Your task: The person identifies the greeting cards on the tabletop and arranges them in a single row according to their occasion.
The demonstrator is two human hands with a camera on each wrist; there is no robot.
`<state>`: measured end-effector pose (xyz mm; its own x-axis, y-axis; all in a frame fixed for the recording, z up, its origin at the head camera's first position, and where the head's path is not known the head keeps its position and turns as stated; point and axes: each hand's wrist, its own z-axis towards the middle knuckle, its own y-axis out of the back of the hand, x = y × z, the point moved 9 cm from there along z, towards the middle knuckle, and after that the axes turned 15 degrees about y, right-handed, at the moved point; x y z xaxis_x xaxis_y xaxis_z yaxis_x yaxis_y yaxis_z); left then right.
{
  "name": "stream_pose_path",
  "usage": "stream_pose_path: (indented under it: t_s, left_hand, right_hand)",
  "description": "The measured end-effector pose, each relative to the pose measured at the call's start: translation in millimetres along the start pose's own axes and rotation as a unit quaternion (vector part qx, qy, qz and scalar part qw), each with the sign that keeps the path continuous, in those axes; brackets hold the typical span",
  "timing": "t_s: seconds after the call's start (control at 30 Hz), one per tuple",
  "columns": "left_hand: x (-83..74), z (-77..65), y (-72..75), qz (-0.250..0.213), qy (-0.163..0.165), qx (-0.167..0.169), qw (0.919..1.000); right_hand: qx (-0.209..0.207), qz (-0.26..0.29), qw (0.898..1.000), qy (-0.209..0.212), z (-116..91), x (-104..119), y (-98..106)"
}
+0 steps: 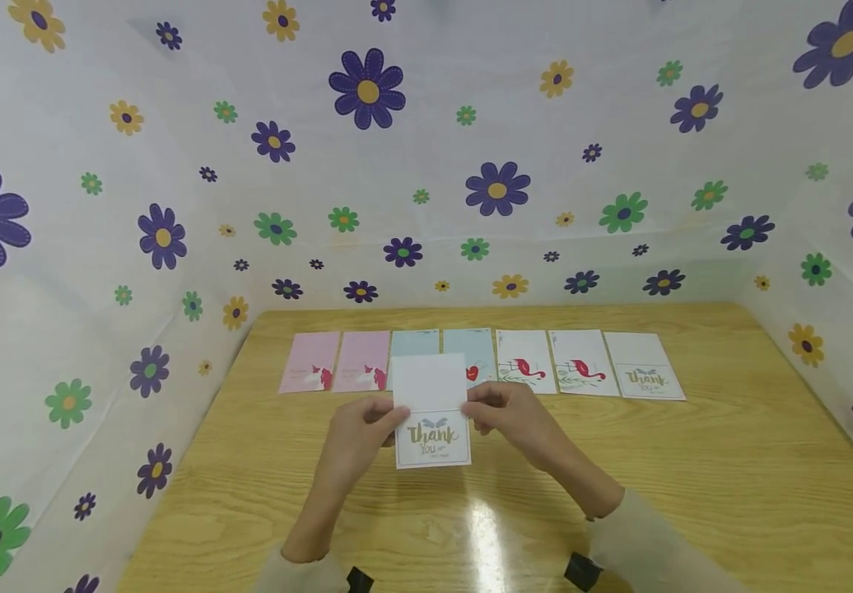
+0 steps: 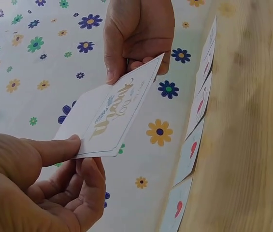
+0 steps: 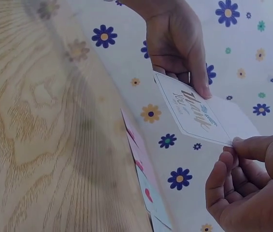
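A white thank-you card [image 1: 431, 387] with gold lettering on its lower half is held up above the table, its printed side towards the head camera. My left hand [image 1: 356, 432] pinches its left edge, thumb in front and fingers behind. On the opposite edge, my right hand [image 1: 515, 420] pinches it the same way. In the left wrist view the card [image 2: 109, 116] is tilted between both thumbs, and the right wrist view shows the same card [image 3: 194, 108] from the other side. Behind it, part of two light blue cards is hidden.
A row of cards lies along the table's [image 1: 263, 478] back: pink cards [image 1: 310, 362], light blue cards [image 1: 480, 346], white flamingo cards [image 1: 526, 362] and another thank-you card [image 1: 645, 366] at the right end. A flower-patterned white cloth [image 1: 426, 148] surrounds the back and sides.
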<state>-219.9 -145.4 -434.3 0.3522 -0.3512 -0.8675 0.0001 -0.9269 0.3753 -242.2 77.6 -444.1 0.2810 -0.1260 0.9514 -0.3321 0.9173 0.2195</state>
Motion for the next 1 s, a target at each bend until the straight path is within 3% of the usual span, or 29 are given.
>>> stream_pose_path:
  t_s: [0.23,0.5,0.83,1.0]
  left_hand:
    - [1.1,12.1,-16.7,-0.055,0.004,0.023,0.9982]
    - [-3.2,16.4,-38.8,-0.093,-0.002,0.082,0.9923]
    - [1.6,30.0,-76.5,-0.172,0.023,0.17,0.97]
    - [4.1,36.2,-96.7,-0.196,0.043,0.179,0.9632]
  right_hand:
    - [-0.041,-0.015,0.999,-0.025,-3,-6,16]
    - [-0.085,-0.012,0.996,-0.027,-11,-14,34]
    - [-0.131,-0.015,0.99,-0.046,-27,-28,59]
    - [-0.144,-0.035,0.988,-0.051,-34,-34,71]
